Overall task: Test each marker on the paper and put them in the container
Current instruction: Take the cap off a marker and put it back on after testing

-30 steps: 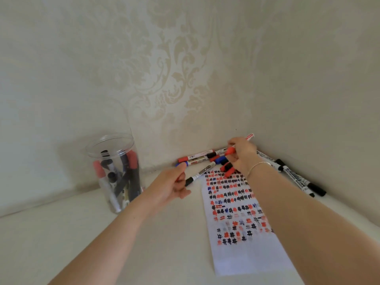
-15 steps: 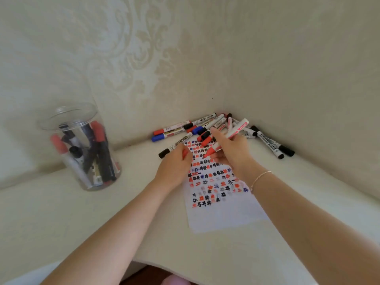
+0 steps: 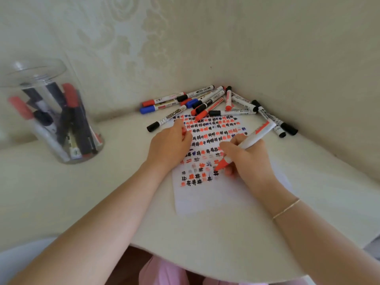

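Right hand: our right hand (image 3: 247, 159) is closed around the red marker (image 3: 245, 145), tip down on the paper (image 3: 216, 194); half a second ago it held that marker above the sheet, and a second ago it was picking among the pile.
Left hand: our left hand (image 3: 170, 146) is curled, resting on the sheet's 9 o'clock edge, with something red, seemingly the cap (image 3: 183, 131), pinched in the fingers; earlier it hovered near the pile.
Marker tip: touching the lowest rows of hash marks, near the sheet's centre.
Pile: the loose markers (image 3: 207, 101) lie at 12 o'clock of the paper, in the wall corner.
Container: the clear container (image 3: 51, 112) stands on the worktop (image 3: 82, 192) at 9 o'clock, well apart, with several markers inside; it now sits nearer the frame's left edge.
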`<action>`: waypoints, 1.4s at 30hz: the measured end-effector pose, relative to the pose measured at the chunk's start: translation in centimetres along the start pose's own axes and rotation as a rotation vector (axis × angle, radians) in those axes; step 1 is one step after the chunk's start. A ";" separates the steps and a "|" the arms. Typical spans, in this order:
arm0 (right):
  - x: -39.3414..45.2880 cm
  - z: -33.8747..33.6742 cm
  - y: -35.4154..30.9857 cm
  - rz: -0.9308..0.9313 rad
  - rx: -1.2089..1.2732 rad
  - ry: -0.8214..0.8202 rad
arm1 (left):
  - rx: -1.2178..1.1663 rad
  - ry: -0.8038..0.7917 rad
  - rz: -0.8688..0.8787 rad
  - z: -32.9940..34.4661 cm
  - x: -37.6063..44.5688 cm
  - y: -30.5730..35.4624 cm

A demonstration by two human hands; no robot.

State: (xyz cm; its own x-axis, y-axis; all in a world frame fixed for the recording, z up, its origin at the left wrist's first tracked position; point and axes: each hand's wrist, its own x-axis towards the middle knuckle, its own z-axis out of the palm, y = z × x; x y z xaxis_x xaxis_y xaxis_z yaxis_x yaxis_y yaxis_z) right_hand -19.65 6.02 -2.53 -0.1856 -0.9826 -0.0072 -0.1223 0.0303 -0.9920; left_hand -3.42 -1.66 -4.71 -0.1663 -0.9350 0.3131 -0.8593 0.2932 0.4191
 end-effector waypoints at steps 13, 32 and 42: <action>0.5 0.1 0.7 -0.018 -0.159 0.135 | 0.061 -0.003 -0.027 0.2 0.2 0.2; 0.5 0.1 0.6 -0.024 -0.198 0.166 | 0.079 -0.018 -0.032 0.1 0.1 0.4; 0.4 0.2 0.8 -0.037 -0.221 0.162 | 0.161 -0.019 -0.012 0.5 0.3 0.2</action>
State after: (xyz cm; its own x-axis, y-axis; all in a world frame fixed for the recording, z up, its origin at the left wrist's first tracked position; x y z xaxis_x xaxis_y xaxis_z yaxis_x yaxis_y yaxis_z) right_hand -19.63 5.57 -3.31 -0.3287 -0.9421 0.0669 -0.3388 0.0515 -0.9395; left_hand -3.88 -2.00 -5.00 -0.1632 -0.9425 0.2917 -0.9274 0.2475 0.2806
